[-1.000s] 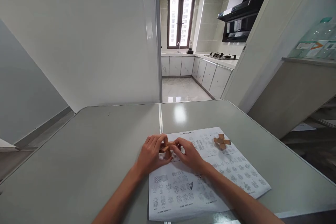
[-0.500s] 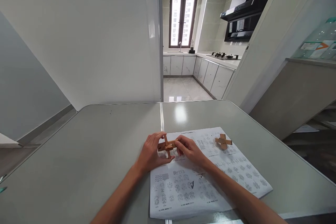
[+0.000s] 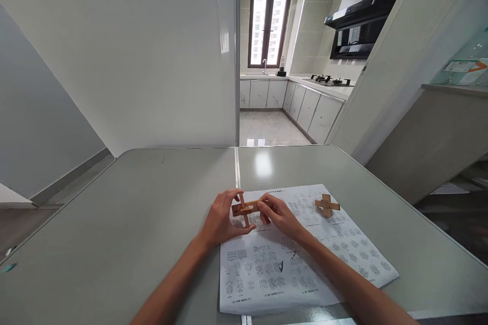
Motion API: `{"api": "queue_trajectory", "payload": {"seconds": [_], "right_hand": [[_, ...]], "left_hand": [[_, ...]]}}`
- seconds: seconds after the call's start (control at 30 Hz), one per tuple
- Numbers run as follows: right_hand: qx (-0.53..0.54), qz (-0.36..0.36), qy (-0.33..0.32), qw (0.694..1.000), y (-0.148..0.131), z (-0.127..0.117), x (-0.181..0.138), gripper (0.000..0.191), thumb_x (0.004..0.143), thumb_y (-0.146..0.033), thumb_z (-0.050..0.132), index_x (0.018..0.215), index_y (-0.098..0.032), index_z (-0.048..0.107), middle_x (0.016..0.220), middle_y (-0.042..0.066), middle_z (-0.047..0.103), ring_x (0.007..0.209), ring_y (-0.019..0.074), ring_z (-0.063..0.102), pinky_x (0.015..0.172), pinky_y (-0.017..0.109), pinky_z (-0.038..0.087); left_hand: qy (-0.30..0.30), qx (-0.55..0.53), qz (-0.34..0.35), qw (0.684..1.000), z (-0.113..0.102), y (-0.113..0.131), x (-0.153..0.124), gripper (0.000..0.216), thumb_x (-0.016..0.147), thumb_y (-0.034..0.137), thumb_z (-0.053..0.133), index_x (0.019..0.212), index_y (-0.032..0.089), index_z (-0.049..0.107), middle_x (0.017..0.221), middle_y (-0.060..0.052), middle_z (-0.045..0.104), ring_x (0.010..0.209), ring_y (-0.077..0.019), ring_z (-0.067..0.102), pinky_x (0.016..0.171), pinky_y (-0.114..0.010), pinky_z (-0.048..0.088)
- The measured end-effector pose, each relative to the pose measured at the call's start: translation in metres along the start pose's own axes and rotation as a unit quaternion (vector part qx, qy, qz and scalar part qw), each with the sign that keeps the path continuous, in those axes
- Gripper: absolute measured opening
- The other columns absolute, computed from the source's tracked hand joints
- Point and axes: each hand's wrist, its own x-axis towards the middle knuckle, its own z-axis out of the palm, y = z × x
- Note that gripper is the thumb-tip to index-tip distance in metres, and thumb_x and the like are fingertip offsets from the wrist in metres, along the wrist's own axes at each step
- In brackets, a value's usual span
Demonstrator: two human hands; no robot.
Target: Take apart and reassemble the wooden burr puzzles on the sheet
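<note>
Between both hands is a cross-shaped wooden puzzle [image 3: 244, 208] of interlocking brown pieces, held above a printed sheet. My left hand [image 3: 221, 218] grips its upright stick at both ends, fingers on top and thumb below. My right hand [image 3: 277, 214] pinches the right end of the crosswise piece between thumb and fingers. Dark marks show on that piece's left end. Under the hands lies the white instruction sheet [image 3: 267, 269], covered with small diagrams. A second wooden cross [image 3: 327, 204] rests on the sheet's upper right part, apart from my hands.
The grey table [image 3: 160, 213] has a pale seam [image 3: 237, 167] down its middle. Beyond it stand a white wall panel [image 3: 163, 61] and a kitchen with a gas stove [image 3: 330, 80]. Wrapped water bottles [image 3: 467, 68] sit on a ledge at right.
The crosswise piece appears slightly shifted and turned in my hands, showing more of a light opening near its middle. Both hands keep their hold. The whole view has moved a little.
</note>
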Motion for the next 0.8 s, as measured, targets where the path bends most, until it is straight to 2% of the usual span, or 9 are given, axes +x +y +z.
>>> {"api": "queue_trajectory", "payload": {"seconds": [0.17,0.27,0.43,0.5,0.57,0.63,0.7,0.8], "right_hand": [[0.022,0.020,-0.038,0.999,0.0001,0.0063,-0.0034,0.039,0.100,-0.059,0.055,0.088,-0.023,0.053,0.059,-0.005,0.060,0.052,0.0121,0.052,0.057,0.027,0.042],[0.059,0.033,-0.047,0.997,0.0006,0.0053,-0.0012,0.041,0.098,-0.063,0.055,0.088,-0.023,0.052,0.060,-0.004,0.062,0.053,0.0123,0.052,0.058,0.027,0.043],[0.123,0.099,-0.087,0.984,0.0015,0.0024,0.0015,0.046,0.096,-0.068,0.055,0.086,-0.024,0.049,0.061,-0.003,0.063,0.052,0.0130,0.053,0.055,0.027,0.043],[0.113,0.109,-0.112,0.981,0.0004,0.0025,0.0007,0.045,0.098,-0.067,0.051,0.088,-0.023,0.051,0.064,-0.001,0.064,0.053,0.0139,0.055,0.055,0.027,0.044],[0.048,0.077,-0.085,0.992,-0.0016,0.0030,-0.0004,0.044,0.100,-0.065,0.048,0.094,-0.022,0.055,0.073,0.001,0.067,0.061,0.0156,0.058,0.059,0.028,0.047],[-0.045,0.012,-0.001,0.999,-0.0034,0.0033,-0.0012,0.040,0.102,-0.061,0.046,0.101,-0.023,0.060,0.088,0.004,0.069,0.074,0.0182,0.062,0.069,0.032,0.050],[-0.108,-0.053,0.075,0.990,-0.0044,0.0034,-0.0017,0.036,0.105,-0.055,0.044,0.106,-0.024,0.062,0.099,0.006,0.068,0.086,0.0201,0.063,0.080,0.035,0.051],[-0.154,-0.117,0.088,0.977,-0.0047,0.0036,-0.0019,0.027,0.104,-0.047,0.049,0.109,-0.025,0.063,0.104,0.008,0.066,0.090,0.0215,0.061,0.084,0.038,0.051]], "left_hand": [[-0.024,-0.027,0.001,0.999,0.0028,-0.0007,-0.0026,0.085,0.067,0.043,0.091,0.137,0.029,0.044,0.124,-0.009,0.066,0.109,-0.0303,0.066,0.096,-0.046,0.051],[-0.025,-0.045,-0.009,0.999,0.0019,0.0001,-0.0015,0.091,0.066,0.045,0.093,0.140,0.030,0.042,0.130,-0.011,0.062,0.112,-0.0308,0.066,0.097,-0.047,0.052],[-0.038,-0.114,-0.034,0.992,-0.0029,0.0045,0.0014,0.100,0.058,0.049,0.097,0.142,0.031,0.044,0.134,-0.011,0.061,0.120,-0.0323,0.063,0.101,-0.048,0.053],[-0.041,-0.146,-0.046,0.987,-0.0037,0.0057,0.0012,0.098,0.060,0.047,0.097,0.142,0.031,0.045,0.134,-0.010,0.063,0.119,-0.0310,0.064,0.101,-0.046,0.054],[-0.033,-0.159,-0.059,0.985,-0.0031,0.0056,0.0005,0.095,0.062,0.047,0.095,0.141,0.030,0.046,0.131,-0.009,0.065,0.115,-0.0293,0.066,0.100,-0.045,0.054],[-0.024,-0.149,-0.068,0.986,-0.0016,0.0045,-0.0004,0.091,0.063,0.048,0.095,0.139,0.029,0.048,0.127,-0.008,0.066,0.111,-0.0283,0.067,0.098,-0.045,0.055],[-0.023,-0.136,-0.074,0.988,0.0001,0.0033,-0.0008,0.088,0.063,0.048,0.094,0.137,0.028,0.050,0.123,-0.007,0.066,0.109,-0.0279,0.067,0.097,-0.044,0.055],[-0.038,-0.133,-0.075,0.987,0.0017,0.0032,-0.0002,0.083,0.065,0.048,0.093,0.135,0.028,0.053,0.122,-0.007,0.066,0.109,-0.0277,0.067,0.094,-0.043,0.055]]}}
